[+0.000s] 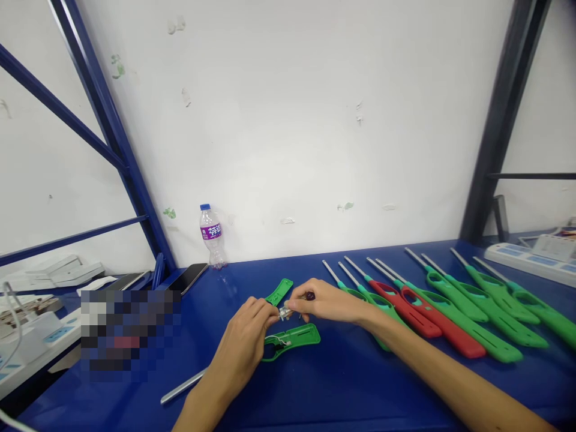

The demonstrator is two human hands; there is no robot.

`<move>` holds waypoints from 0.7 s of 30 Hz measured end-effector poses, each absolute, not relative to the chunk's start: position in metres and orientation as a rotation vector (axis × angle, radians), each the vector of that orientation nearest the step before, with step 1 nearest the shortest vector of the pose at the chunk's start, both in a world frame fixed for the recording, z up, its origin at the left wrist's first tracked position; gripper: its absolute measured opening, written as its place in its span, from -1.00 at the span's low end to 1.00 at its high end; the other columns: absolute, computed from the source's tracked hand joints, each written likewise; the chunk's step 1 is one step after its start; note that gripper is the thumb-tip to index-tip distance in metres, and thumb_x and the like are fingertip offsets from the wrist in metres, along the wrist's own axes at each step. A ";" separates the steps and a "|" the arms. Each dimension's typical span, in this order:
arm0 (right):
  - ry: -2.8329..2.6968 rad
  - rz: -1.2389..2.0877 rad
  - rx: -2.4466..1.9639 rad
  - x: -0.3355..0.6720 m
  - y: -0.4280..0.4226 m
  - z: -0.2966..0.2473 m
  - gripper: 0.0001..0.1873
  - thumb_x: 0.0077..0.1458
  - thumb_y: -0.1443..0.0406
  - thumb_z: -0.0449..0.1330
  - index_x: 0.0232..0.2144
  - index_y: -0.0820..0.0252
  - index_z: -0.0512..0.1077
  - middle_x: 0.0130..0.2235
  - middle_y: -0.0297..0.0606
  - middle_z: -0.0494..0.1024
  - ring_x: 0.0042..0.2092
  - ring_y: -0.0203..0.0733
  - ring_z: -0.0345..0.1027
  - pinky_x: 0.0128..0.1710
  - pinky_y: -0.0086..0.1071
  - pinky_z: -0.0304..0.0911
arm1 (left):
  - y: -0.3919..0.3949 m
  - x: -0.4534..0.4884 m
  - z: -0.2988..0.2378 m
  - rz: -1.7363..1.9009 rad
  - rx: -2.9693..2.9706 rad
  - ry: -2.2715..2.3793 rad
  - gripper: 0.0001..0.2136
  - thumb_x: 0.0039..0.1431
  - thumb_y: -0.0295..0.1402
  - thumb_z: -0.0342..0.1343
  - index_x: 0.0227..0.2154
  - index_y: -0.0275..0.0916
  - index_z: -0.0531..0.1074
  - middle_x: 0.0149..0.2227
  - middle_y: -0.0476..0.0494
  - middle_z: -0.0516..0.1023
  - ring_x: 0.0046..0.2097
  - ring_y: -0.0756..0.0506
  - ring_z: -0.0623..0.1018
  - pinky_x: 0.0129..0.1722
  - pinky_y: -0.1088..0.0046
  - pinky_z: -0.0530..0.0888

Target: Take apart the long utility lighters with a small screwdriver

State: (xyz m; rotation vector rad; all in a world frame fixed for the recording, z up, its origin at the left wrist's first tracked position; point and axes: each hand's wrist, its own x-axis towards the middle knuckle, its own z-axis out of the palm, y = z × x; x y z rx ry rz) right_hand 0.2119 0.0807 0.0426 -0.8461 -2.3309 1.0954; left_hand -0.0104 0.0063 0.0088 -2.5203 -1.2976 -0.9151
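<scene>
My left hand [249, 330] and my right hand [317, 300] meet above the tabletop. Between their fingertips is a small clear and silvery part [284, 312], pinched from both sides. A dark, rounded end of some object [310, 296] shows at my right hand's curled fingers; the rest of it is hidden. Just below the hands lies an opened green lighter half-shell [301, 336] with a white wire inside. Another green shell piece [281, 291] rests behind them. Left of my left wrist, a silver metal tube [182, 387] lies on the table, partly covered by my forearm.
Several long-nosed green and red lighters [468, 324] lie in a row to the right. A plastic bottle [213, 237] stands against the wall, near a phone [194, 278]. Power strips [531, 264] and cables sit at the sides. Blue metal posts [112, 138] frame the blue table [342, 390].
</scene>
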 end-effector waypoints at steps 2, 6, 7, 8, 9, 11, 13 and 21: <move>-2.332 1.098 -0.817 0.213 0.081 0.043 -0.50 0.28 -0.05 0.15 -0.37 0.25 0.61 -0.51 -0.31 0.52 -0.44 -0.29 0.24 -0.43 -0.41 0.08 | 0.006 -0.011 0.008 -0.935 -2.510 -1.280 -0.76 0.50 -0.41 -0.13 -0.25 -0.20 0.42 -0.29 -0.08 0.52 -0.27 -0.11 0.41 -0.26 0.36 0.35; -2.367 1.098 -0.718 0.216 0.082 0.044 -0.50 0.30 -0.05 0.14 -0.32 0.25 0.62 -0.51 -0.33 0.48 -0.43 -0.28 0.29 -0.40 -0.41 0.12 | 0.005 -0.011 0.010 -0.985 -2.503 -1.260 -0.76 0.50 -0.38 -0.12 -0.24 -0.19 0.44 -0.30 -0.06 0.54 -0.28 -0.10 0.42 -0.24 0.37 0.36; -2.374 1.100 -0.703 0.216 0.083 0.044 -0.50 0.30 -0.05 0.14 -0.31 0.25 0.63 -0.51 -0.33 0.47 -0.42 -0.27 0.30 -0.39 -0.41 0.13 | 0.005 -0.011 0.011 -0.993 -2.503 -1.263 -0.76 0.51 -0.37 -0.12 -0.24 -0.18 0.44 -0.30 -0.06 0.54 -0.28 -0.10 0.42 -0.24 0.37 0.36; -2.378 1.104 -0.694 0.217 0.083 0.044 -0.50 0.30 -0.04 0.14 -0.30 0.25 0.63 -0.50 -0.33 0.46 -0.42 -0.27 0.30 -0.39 -0.41 0.14 | 0.005 -0.011 0.012 -0.997 -2.503 -1.273 -0.76 0.51 -0.36 -0.11 -0.24 -0.18 0.44 -0.30 -0.05 0.55 -0.28 -0.10 0.42 -0.24 0.37 0.36; -2.379 1.112 -0.692 0.217 0.084 0.044 -0.51 0.31 -0.04 0.14 -0.29 0.25 0.63 -0.50 -0.33 0.46 -0.42 -0.27 0.30 -0.38 -0.41 0.15 | 0.005 -0.011 0.012 -0.999 -2.501 -1.286 -0.76 0.51 -0.35 -0.11 -0.24 -0.17 0.44 -0.29 -0.05 0.56 -0.28 -0.10 0.43 -0.24 0.37 0.36; -2.374 1.128 -0.694 0.217 0.084 0.043 -0.51 0.31 -0.03 0.13 -0.29 0.24 0.63 -0.50 -0.32 0.46 -0.41 -0.27 0.31 -0.38 -0.41 0.15 | 0.005 -0.010 0.013 -1.001 -2.499 -1.321 -0.76 0.51 -0.33 -0.11 -0.23 -0.16 0.45 -0.27 -0.04 0.57 -0.27 -0.10 0.44 -0.23 0.37 0.36; -2.366 1.137 -0.697 0.217 0.084 0.043 -0.51 0.32 -0.02 0.13 -0.29 0.25 0.64 -0.51 -0.32 0.46 -0.42 -0.27 0.31 -0.39 -0.42 0.15 | 0.004 -0.010 0.012 -1.000 -2.497 -1.369 -0.76 0.51 -0.33 -0.11 -0.21 -0.15 0.45 -0.24 -0.03 0.58 -0.25 -0.11 0.45 -0.22 0.36 0.37; -2.347 1.119 -0.784 0.214 0.080 0.046 -0.53 0.32 0.00 0.13 -0.27 0.24 0.64 -0.53 -0.32 0.50 -0.44 -0.28 0.30 -0.42 -0.43 0.13 | 0.002 -0.010 0.011 -0.953 -2.468 -1.552 -0.75 0.51 -0.30 -0.13 -0.19 -0.13 0.46 -0.22 -0.03 0.58 -0.20 -0.13 0.48 -0.16 0.32 0.40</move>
